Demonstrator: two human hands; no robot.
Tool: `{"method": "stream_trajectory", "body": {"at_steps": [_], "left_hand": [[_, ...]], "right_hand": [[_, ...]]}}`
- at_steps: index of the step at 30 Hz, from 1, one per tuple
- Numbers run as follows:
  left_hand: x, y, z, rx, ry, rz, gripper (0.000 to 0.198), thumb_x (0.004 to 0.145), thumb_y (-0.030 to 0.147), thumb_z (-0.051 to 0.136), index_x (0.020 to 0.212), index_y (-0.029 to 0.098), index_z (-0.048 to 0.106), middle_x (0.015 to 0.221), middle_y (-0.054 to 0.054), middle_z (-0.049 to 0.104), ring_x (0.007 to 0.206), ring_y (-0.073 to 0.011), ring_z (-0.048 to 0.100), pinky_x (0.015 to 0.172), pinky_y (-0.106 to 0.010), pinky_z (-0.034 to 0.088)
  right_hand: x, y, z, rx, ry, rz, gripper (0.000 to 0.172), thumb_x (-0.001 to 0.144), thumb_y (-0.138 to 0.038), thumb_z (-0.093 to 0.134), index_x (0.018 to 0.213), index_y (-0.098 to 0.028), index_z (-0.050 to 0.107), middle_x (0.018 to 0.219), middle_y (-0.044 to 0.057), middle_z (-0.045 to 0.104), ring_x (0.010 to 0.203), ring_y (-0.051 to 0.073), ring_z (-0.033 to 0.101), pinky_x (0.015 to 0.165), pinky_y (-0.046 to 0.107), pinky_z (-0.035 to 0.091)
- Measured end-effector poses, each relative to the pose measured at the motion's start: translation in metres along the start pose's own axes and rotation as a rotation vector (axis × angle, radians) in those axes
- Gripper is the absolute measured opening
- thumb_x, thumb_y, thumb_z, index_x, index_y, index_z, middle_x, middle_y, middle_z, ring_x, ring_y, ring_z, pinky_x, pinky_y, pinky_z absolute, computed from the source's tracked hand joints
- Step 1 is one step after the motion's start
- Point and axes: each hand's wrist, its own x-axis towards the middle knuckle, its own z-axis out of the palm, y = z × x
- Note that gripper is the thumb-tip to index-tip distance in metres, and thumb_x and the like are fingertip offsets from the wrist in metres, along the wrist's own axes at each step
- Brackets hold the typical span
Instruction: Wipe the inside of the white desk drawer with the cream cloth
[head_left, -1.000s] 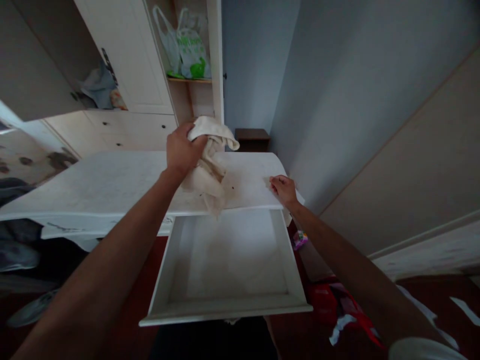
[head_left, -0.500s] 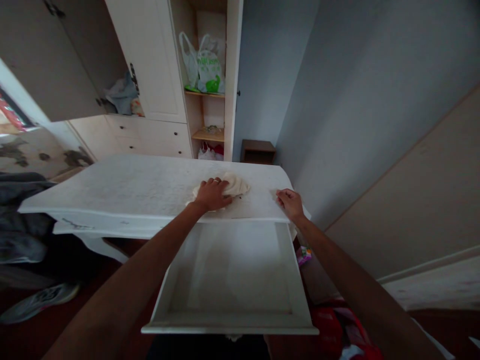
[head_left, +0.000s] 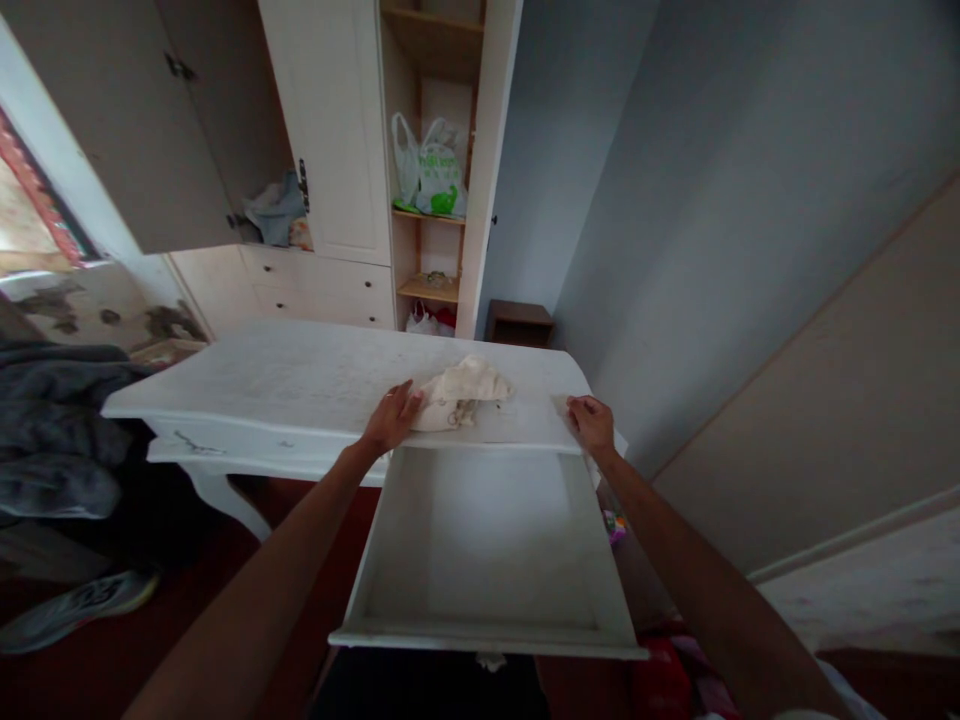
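Drawer [head_left: 491, 560] stood pulled out; a speck [head_left: 499, 407] was left.
Left hand [head_left: 394, 415] lay loose-fingered against the cloth [head_left: 466, 385], speck beyond its fingertips; right hand [head_left: 592, 424] curled closed, any hold unclear.

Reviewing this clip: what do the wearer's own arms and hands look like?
Two bare hands, left hand and right hand, with no gloves. Both forearms are uncovered, without visible straps or cables. The left hand seems to wear a thin ring. A sliver of pale sleeve appears to show at the right arm's lower end.
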Motion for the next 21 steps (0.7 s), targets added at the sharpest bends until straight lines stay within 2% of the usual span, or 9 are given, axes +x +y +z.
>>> {"method": "stream_trajectory", "body": {"at_steps": [3,5,9,14,18,21], "left_hand": [[0.001,0.002,-0.013,-0.054,-0.122,0.015,0.068,0.099,0.062,0.020,0.101,0.017,0.071,0.102,-0.013,0.075,0.099,-0.0285,0.069,0.094,-0.042,0.053],[0.004,0.003,-0.016,-0.053,-0.143,-0.033,0.059,0.096,0.059,0.029,0.100,0.018,0.072,0.098,-0.010,0.076,0.093,-0.0267,0.069,0.087,-0.038,0.054],[0.008,0.001,-0.012,0.044,-0.122,-0.065,0.045,0.091,0.050,0.045,0.110,0.020,0.073,0.114,-0.010,0.076,0.104,-0.0265,0.070,0.091,-0.035,0.053],[0.003,0.004,-0.006,0.237,-0.132,0.036,0.045,0.098,0.044,0.037,0.109,0.018,0.072,0.119,-0.015,0.074,0.113,-0.0276,0.067,0.099,-0.037,0.050],[-0.001,0.010,-0.003,0.335,-0.137,0.048,0.046,0.101,0.040,0.034,0.112,0.014,0.070,0.119,-0.018,0.072,0.114,-0.0285,0.066,0.101,-0.038,0.050],[-0.006,0.016,-0.001,0.376,-0.102,0.043,0.044,0.102,0.040,0.033,0.112,0.015,0.069,0.121,-0.017,0.071,0.116,-0.0288,0.065,0.100,-0.039,0.050]], "right_hand": [[-0.017,-0.011,-0.002,0.145,0.069,0.072,0.051,0.056,-0.066,0.084,0.062,-0.019,0.065,0.054,-0.001,0.060,0.048,0.010,0.046,0.046,0.024,0.036],[-0.037,-0.018,-0.004,0.253,0.055,0.117,0.051,0.053,-0.063,0.088,0.065,-0.019,0.067,0.057,-0.001,0.061,0.050,0.009,0.048,0.047,0.023,0.037],[-0.095,-0.032,-0.008,0.385,-0.030,0.200,0.045,0.057,-0.055,0.091,0.069,-0.018,0.068,0.061,-0.001,0.063,0.053,0.009,0.050,0.049,0.022,0.039],[-0.171,-0.056,-0.008,0.465,-0.065,0.254,0.041,0.062,-0.053,0.091,0.071,-0.019,0.070,0.060,-0.001,0.062,0.054,0.009,0.050,0.052,0.023,0.040],[-0.227,-0.074,-0.013,0.477,-0.089,0.300,0.041,0.068,-0.057,0.089,0.073,-0.020,0.072,0.059,-0.001,0.060,0.056,0.010,0.050,0.056,0.024,0.041],[-0.269,-0.075,-0.018,0.431,-0.146,0.372,0.043,0.070,-0.061,0.086,0.072,-0.020,0.072,0.059,0.000,0.061,0.057,0.011,0.051,0.058,0.025,0.041]]}}
